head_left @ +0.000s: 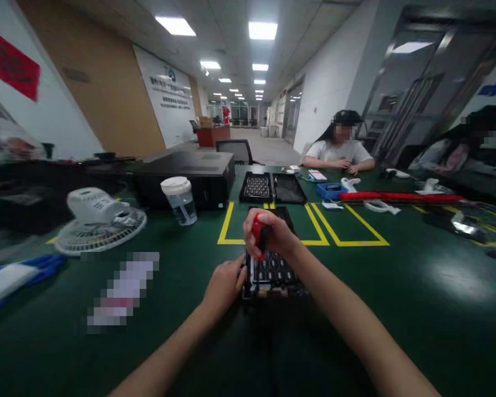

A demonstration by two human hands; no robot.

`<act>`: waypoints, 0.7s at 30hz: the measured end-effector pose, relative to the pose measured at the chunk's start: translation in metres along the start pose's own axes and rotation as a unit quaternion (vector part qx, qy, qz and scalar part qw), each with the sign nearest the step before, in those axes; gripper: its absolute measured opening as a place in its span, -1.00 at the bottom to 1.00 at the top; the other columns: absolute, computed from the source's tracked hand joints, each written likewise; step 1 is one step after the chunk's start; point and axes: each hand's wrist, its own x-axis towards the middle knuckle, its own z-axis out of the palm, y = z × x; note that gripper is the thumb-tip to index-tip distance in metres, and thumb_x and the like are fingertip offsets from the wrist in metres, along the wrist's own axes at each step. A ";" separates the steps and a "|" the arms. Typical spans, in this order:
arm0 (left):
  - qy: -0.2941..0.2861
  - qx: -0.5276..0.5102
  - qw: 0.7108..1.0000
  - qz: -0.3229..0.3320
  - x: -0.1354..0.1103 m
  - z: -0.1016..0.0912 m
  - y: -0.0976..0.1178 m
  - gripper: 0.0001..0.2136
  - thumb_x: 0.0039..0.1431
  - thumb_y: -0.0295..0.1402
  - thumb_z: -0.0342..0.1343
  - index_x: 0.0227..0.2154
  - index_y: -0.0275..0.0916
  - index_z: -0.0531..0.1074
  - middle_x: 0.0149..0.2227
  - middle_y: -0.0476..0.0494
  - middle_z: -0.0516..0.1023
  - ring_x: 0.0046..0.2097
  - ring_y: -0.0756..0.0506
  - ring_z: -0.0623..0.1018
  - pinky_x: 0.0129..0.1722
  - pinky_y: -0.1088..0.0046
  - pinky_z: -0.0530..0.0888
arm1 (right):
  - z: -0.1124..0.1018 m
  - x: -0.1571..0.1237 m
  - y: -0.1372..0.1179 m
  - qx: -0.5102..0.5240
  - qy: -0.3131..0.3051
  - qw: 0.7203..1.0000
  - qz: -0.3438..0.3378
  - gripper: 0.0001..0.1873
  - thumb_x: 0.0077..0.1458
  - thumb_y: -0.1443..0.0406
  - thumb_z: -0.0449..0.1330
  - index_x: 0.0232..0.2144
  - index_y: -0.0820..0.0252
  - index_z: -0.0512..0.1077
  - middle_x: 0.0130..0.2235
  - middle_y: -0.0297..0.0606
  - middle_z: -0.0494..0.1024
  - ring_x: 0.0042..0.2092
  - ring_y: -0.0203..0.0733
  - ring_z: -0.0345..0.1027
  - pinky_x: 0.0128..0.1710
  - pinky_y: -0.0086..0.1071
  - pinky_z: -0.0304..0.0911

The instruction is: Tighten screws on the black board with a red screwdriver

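Note:
In my right hand is an upright screwdriver with a red and black handle; my fingers are wrapped round it. Its lower end points down into a black case, where I cannot make out the tip. Rows of small dark pieces with shiny tops fill the part of the case that shows. My left hand grips the case's left edge, its fingers partly hidden behind the rim. My right hand and forearm cover some of the case.
Beyond my hands lies another open black case with pieces inside. To the left are a lidded cup, a white fan and a large black box. A blue tray is at right; a person sits across the table.

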 end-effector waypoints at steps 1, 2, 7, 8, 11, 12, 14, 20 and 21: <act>0.002 0.001 1.000 -0.001 0.000 0.000 -0.001 -0.66 0.23 -0.31 -0.20 0.01 -0.24 0.25 -0.25 -0.18 0.50 -0.19 -0.08 0.48 -0.14 0.39 0.35 | 0.000 0.000 0.000 -0.001 0.000 1.000 -0.001 -0.76 0.04 0.20 -0.01 -0.45 0.28 0.30 -0.59 -0.39 0.38 -0.69 -0.31 0.26 -0.73 -0.44 0.19; 0.004 0.003 1.000 -0.002 0.000 0.000 -0.002 -0.66 0.23 -0.31 -0.20 0.01 -0.24 0.25 -0.25 -0.18 0.50 -0.19 -0.08 0.48 -0.14 0.39 0.35 | 0.001 0.000 0.000 -0.003 0.002 1.000 -0.001 -0.77 0.04 0.20 0.00 -0.45 0.28 0.30 -0.60 -0.40 0.37 -0.69 -0.33 0.24 -0.73 -0.45 0.18; 0.008 0.008 1.000 -0.001 0.001 0.003 -0.005 -0.66 0.22 -0.31 -0.19 0.02 -0.24 0.25 -0.22 -0.18 0.50 -0.17 -0.08 0.48 -0.12 0.38 0.34 | 0.004 -0.002 -0.001 -0.009 0.019 1.000 0.004 -0.76 0.03 0.16 0.05 -0.45 0.26 0.29 -0.62 -0.45 0.33 -0.71 -0.40 0.17 -0.74 -0.51 0.13; 0.008 0.010 1.000 -0.003 0.001 0.003 -0.005 -0.66 0.22 -0.30 -0.19 0.02 -0.24 0.25 -0.22 -0.19 0.50 -0.17 -0.09 0.48 -0.12 0.37 0.34 | 0.005 -0.003 -0.001 -0.012 0.023 1.000 0.003 -0.76 0.04 0.16 0.05 -0.44 0.25 0.30 -0.63 -0.45 0.33 -0.72 -0.41 0.17 -0.74 -0.52 0.12; 0.007 0.013 1.000 -0.006 0.001 0.004 -0.005 -0.65 0.22 -0.29 -0.20 0.02 -0.26 0.25 -0.20 -0.20 0.50 -0.17 -0.09 0.48 -0.11 0.37 0.34 | 0.008 -0.004 0.000 -0.020 0.039 0.999 -0.003 -0.78 0.06 0.18 0.04 -0.43 0.26 0.31 -0.63 -0.45 0.32 -0.71 -0.43 0.14 -0.73 -0.54 0.10; 0.006 0.013 1.000 -0.006 0.001 0.004 -0.004 -0.65 0.23 -0.29 -0.20 0.02 -0.26 0.25 -0.19 -0.20 0.50 -0.16 -0.09 0.48 -0.11 0.37 0.34 | 0.009 -0.004 0.000 -0.021 0.046 0.999 -0.006 -0.78 0.06 0.19 0.04 -0.43 0.26 0.31 -0.63 -0.45 0.32 -0.71 -0.44 0.13 -0.73 -0.55 0.09; 0.006 0.014 1.000 -0.006 0.001 0.004 -0.004 -0.65 0.23 -0.29 -0.21 0.03 -0.25 0.25 -0.19 -0.20 0.50 -0.16 -0.09 0.47 -0.11 0.37 0.34 | 0.011 -0.003 0.001 -0.022 0.060 0.998 -0.010 -0.78 0.08 0.20 0.03 -0.42 0.26 0.32 -0.62 -0.45 0.31 -0.71 -0.45 0.12 -0.72 -0.56 0.07; 0.004 0.013 1.000 -0.002 0.001 0.003 -0.004 -0.65 0.23 -0.28 -0.21 0.02 -0.24 0.25 -0.19 -0.20 0.50 -0.17 -0.09 0.47 -0.12 0.36 0.34 | 0.016 -0.003 0.002 -0.023 0.075 0.997 -0.021 -0.78 0.10 0.21 0.02 -0.42 0.26 0.33 -0.62 -0.45 0.30 -0.70 -0.46 0.10 -0.73 -0.57 0.04; 0.005 0.013 1.000 -0.003 0.001 0.003 -0.004 -0.65 0.23 -0.28 -0.21 0.02 -0.24 0.25 -0.20 -0.20 0.50 -0.17 -0.09 0.47 -0.12 0.36 0.34 | 0.017 -0.004 0.002 -0.021 0.076 0.997 -0.022 -0.78 0.10 0.21 0.03 -0.42 0.26 0.34 -0.62 -0.45 0.30 -0.70 -0.46 0.10 -0.73 -0.56 0.04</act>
